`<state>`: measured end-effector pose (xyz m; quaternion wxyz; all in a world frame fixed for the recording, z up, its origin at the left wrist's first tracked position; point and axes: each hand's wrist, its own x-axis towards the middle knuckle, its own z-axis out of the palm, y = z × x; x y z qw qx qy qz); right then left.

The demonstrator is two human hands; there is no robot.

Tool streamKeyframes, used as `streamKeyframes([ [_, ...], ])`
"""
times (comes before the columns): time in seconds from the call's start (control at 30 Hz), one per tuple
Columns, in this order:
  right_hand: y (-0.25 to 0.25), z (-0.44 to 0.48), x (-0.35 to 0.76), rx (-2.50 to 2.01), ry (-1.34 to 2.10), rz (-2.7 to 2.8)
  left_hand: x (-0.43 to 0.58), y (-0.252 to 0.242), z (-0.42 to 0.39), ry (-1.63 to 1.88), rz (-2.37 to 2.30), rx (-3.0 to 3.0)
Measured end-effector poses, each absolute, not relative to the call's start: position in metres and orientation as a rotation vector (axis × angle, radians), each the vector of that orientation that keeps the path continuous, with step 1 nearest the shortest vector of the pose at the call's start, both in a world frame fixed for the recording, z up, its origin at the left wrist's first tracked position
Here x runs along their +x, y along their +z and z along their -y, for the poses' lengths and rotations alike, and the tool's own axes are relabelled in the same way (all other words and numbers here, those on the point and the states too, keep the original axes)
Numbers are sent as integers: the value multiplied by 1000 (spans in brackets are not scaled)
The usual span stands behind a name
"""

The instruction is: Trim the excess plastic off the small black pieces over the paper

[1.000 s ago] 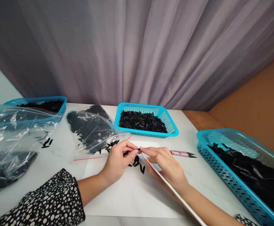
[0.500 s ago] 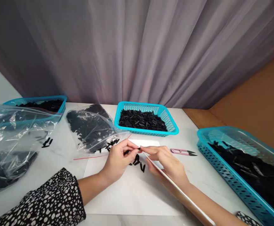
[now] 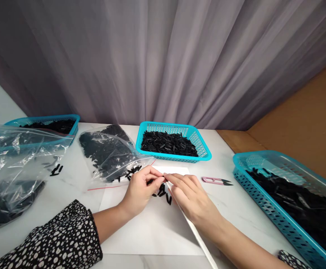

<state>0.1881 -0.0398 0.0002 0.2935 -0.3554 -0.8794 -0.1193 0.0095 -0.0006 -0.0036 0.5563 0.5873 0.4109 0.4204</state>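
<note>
My left hand (image 3: pixel 140 192) is closed in a pinch, thumb and index finger on a small black strip-like piece, mostly hidden by the fingers. Against it, fingertip to fingertip, my right hand (image 3: pixel 193 196) is also closed. A long white flat cord (image 3: pixel 193 228) runs from those fingertips down under the hand toward the lower edge of the view. Whether the cord's tip is inside the black piece or only touching it, I cannot tell. Just below the fingers, several loose black pieces (image 3: pixel 169 198) lie on a white sheet (image 3: pixel 148 239).
A blue basket (image 3: pixel 208 155) of black pieces stands at the back; two more, a left basket (image 3: pixel 77 118) and a right basket (image 3: pixel 264 200), flank it. Zip bags of black pieces, a middle bag (image 3: pixel 107 149) and a left bag (image 3: pixel 25 164), lie leftward. Pink thread snips (image 3: pixel 212 180) rest at right.
My right hand has rolled over with its back more upward and its fingers closer together. The white cord's lower part has swung left. My left hand has hardly moved.
</note>
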Motion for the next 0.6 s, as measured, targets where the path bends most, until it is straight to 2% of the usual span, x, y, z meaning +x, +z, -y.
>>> streamKeyframes([
  [0.23,4,39,189,-995,-376,2311,11,-1,1,1000,-949,1350],
  [0.6,-9,34,196,-960,-141,2019,12,-4,3,1034,-961,1322],
])
